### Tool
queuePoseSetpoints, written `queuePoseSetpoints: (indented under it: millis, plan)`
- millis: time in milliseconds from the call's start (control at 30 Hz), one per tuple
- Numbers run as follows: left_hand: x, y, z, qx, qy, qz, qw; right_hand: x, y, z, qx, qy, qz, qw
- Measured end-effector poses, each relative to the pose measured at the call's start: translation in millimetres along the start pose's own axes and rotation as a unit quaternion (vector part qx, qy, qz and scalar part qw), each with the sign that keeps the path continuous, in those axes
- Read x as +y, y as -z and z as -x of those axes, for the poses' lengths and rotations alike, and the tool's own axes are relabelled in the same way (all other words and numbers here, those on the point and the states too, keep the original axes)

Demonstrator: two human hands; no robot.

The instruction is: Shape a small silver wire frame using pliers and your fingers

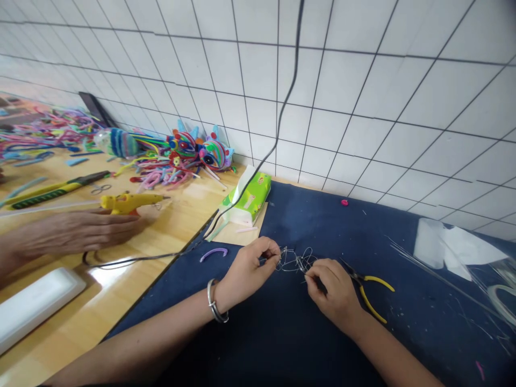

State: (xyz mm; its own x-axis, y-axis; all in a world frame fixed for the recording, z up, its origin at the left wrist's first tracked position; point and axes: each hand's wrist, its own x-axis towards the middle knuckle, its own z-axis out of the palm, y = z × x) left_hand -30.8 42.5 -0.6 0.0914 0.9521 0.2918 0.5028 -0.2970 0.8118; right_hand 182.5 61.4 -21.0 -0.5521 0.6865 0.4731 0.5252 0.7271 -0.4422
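Over the dark blue cloth, a thin silvery wire shape (299, 260) with loops stretches between my two hands. My left hand (252, 264), with a metal bangle on its wrist, pinches the wire's left end between thumb and fingertips. At the other end, my right hand (331, 287) has its thumb and fingers closed on the wire. Yellow-handled pliers (373, 294) lie on the cloth just beyond my right hand, partly hidden by it. A curved purple pipe cleaner piece (213, 253) lies to the left of my left hand.
Another person's hand (80, 232) rests beside a yellow glue gun (131, 203), whose black cord (278, 134) crosses upward. A green tissue pack (252, 196), a white power strip (38, 306), a utility knife (58, 191) and colourful pipe cleaners lie left. Straight wires (439, 277) lie right.
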Motion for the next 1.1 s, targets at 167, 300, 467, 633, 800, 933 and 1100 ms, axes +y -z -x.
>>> queuePoseSetpoints:
  millis: [167,300,467,633,800,933,1100]
  plan:
    - [2,1.8,0,0.004,0.035,0.004,0.999,-7,7,-5,-0.004,-0.095,-0.094,0.991]
    - [3,2.0,1,0.011,0.066,0.012,0.998,-13,14,-10,0.004,-0.155,-0.149,0.977]
    - [7,3.0,3,0.012,0.080,0.058,0.995,-14,18,-11,0.008,-0.220,-0.177,0.959]
    - [13,6.8,4,0.008,0.085,0.124,0.989,-12,18,-12,0.004,-0.283,-0.213,0.935]
    - [19,8.7,7,0.010,0.087,0.147,0.985,-13,19,-15,0.013,-0.274,-0.191,0.943]
    - [20,8.1,9,0.008,0.080,0.147,0.986,-15,20,-17,0.027,-0.245,-0.152,0.957]
    - [19,8.9,9,0.007,0.080,0.154,0.985,-14,19,-17,0.048,-0.202,-0.125,0.970]
